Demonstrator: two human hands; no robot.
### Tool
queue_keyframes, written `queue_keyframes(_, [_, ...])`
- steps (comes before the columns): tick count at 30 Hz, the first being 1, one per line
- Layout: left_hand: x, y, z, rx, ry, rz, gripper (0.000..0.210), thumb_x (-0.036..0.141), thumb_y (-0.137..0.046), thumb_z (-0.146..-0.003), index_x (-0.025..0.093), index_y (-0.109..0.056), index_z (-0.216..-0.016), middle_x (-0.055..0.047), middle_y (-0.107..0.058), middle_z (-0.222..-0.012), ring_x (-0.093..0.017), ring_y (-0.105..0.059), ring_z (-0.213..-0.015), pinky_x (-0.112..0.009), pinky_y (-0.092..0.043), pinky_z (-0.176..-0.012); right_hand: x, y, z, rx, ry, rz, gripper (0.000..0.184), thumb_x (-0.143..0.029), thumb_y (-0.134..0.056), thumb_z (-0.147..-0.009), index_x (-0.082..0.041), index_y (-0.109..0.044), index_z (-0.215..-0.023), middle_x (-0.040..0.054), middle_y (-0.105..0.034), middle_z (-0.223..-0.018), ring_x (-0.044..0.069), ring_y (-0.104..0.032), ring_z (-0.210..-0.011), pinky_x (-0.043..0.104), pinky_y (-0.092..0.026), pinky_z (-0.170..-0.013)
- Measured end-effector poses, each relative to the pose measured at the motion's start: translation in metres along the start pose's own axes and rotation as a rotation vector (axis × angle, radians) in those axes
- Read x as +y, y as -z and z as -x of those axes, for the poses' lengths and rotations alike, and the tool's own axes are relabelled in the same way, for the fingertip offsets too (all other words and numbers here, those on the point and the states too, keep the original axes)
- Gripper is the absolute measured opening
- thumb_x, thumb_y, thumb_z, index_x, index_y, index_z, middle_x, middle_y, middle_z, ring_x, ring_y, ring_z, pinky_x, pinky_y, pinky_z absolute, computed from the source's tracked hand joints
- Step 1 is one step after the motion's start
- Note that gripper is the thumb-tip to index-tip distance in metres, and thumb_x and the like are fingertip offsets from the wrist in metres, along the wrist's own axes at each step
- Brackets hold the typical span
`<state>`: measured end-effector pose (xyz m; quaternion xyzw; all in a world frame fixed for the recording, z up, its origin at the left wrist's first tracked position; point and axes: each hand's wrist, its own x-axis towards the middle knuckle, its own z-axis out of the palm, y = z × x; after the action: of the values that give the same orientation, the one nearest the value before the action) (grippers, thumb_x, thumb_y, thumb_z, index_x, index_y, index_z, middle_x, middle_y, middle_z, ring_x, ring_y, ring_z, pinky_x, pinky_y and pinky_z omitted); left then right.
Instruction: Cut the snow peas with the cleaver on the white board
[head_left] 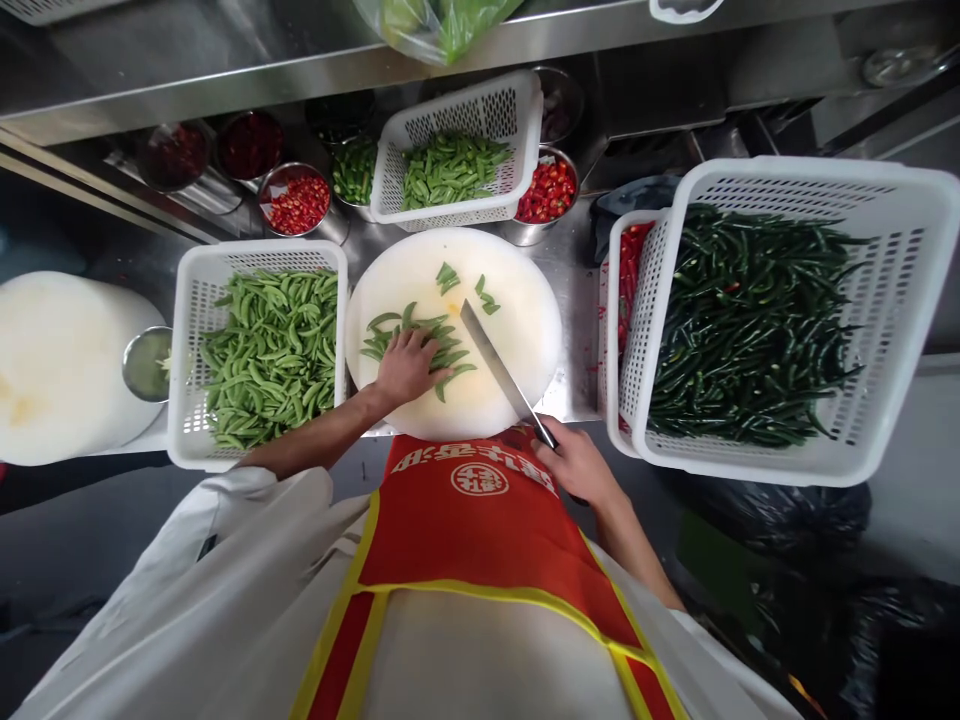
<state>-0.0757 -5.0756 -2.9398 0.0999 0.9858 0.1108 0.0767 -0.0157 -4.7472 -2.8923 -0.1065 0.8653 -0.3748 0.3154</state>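
My right hand grips the black handle of a kitchen knife. Its blade lies across the round white cutting board, tip pointing up and left. On the board's left half, my left hand is laid over a bunch of green pea pods, fingers curled onto them and thumb out to the side. Pods stick out on both sides of the hand; those beneath it are hidden. Two small groups of cut pod pieces rest near the board's far edge, beyond the knife tip.
A white basket of whole pea pods stands left of the board. Behind is a smaller basket of pods, between bowls of chopped red chilli. To the right, a large basket of dark green chillies overlaps one with red chillies.
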Motion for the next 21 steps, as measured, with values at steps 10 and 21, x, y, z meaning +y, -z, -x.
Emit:
queue_keyframes(10, [0.042,-0.042,-0.002,0.13,-0.055,0.096,0.033,0.035,-0.057,-0.098,0.02,-0.067,-0.126,-0.017,-0.056,-0.141,-0.035,-0.047,-0.138,-0.054,-0.034,-0.12,-0.001,0.001,0.006,0.031,-0.05,0.034,0.043,-0.039,-0.047,-0.093,-0.019,-0.066,-0.125,0.001,-0.067,-0.071,0.019,-0.057,-0.057,0.029,-0.04,-0.062])
queue_keyframes(21, [0.031,-0.04,-0.015,0.169,-0.103,0.167,0.077,0.063,-0.077,-0.078,0.018,-0.06,-0.138,-0.019,-0.052,-0.145,-0.041,-0.043,-0.14,-0.06,-0.025,-0.124,0.001,-0.008,0.018,0.086,-0.055,0.02,0.042,-0.037,-0.047,-0.094,-0.02,-0.066,-0.128,0.0043,-0.075,-0.088,0.019,-0.062,-0.061,0.029,-0.044,-0.068])
